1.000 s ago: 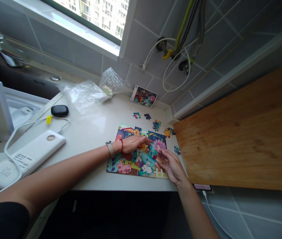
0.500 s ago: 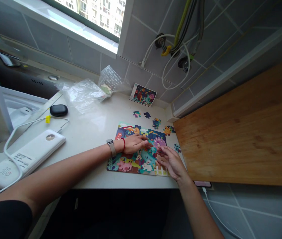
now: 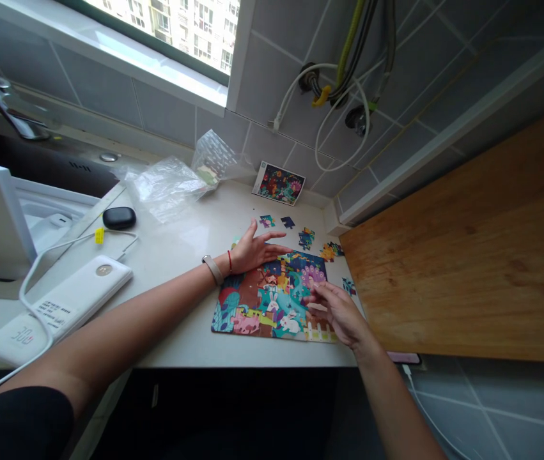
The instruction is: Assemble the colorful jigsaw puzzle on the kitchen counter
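Note:
A colourful jigsaw puzzle [image 3: 272,300] lies mostly assembled on the white counter, showing rabbits, a peacock and a fence. Over its upper left part, my left hand [image 3: 258,250] is open, fingers spread and thumb raised, hiding some of the picture. My right hand [image 3: 337,312] hovers at the puzzle's right side by the peacock. Its fingers are curled into a pinch, and whatever they hold is hidden. Beyond the puzzle lie loose pieces: a pink and teal puzzle piece [image 3: 266,221], a dark blue puzzle piece [image 3: 287,222] and a joined cluster [image 3: 306,238].
A picture card [image 3: 279,183] leans near the tiled wall. Left of it lies a crumpled clear plastic bag [image 3: 170,185]. A black case [image 3: 119,218] and a white power bank [image 3: 61,306] with a cable are on the left. A wooden board [image 3: 468,255] borders the right side.
My left hand has lifted and shifted up and slightly left, its fingers spreading and uncovering the puzzle's middle. My right hand stays in nearly the same place. The whole view has shifted slightly.

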`<state>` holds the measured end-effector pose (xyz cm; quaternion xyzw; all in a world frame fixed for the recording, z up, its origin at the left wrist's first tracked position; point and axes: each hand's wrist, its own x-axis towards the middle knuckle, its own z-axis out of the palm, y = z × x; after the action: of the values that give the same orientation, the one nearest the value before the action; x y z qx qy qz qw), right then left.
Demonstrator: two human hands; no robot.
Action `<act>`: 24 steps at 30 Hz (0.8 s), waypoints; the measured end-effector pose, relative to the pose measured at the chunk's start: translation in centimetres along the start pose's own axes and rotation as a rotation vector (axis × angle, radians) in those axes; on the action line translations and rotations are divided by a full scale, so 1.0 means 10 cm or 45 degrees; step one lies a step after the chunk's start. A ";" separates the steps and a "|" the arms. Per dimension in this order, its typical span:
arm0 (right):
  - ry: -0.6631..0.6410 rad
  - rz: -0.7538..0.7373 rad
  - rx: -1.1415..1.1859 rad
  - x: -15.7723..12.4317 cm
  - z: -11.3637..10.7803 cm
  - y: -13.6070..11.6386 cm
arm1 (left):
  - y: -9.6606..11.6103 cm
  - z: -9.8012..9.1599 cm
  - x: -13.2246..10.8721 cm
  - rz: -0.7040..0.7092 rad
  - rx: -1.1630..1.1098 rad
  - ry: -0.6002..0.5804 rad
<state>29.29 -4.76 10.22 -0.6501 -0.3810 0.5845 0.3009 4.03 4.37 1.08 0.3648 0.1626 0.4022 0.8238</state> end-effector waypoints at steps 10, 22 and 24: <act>-0.122 -0.021 0.003 -0.01 -0.02 0.01 | 0.05 -0.06 -0.02 0.048 -0.299 0.179; -0.176 -0.052 -0.091 0.02 -0.03 -0.04 | -0.13 0.31 -0.20 0.443 1.336 -0.380; -0.211 -0.033 -0.138 0.05 -0.01 -0.07 | -0.13 0.36 -0.22 0.408 1.605 -0.501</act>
<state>29.29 -3.98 10.54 -0.6098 -0.4442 0.6108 0.2402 5.37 0.39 2.48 0.8614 0.1571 0.2736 0.3981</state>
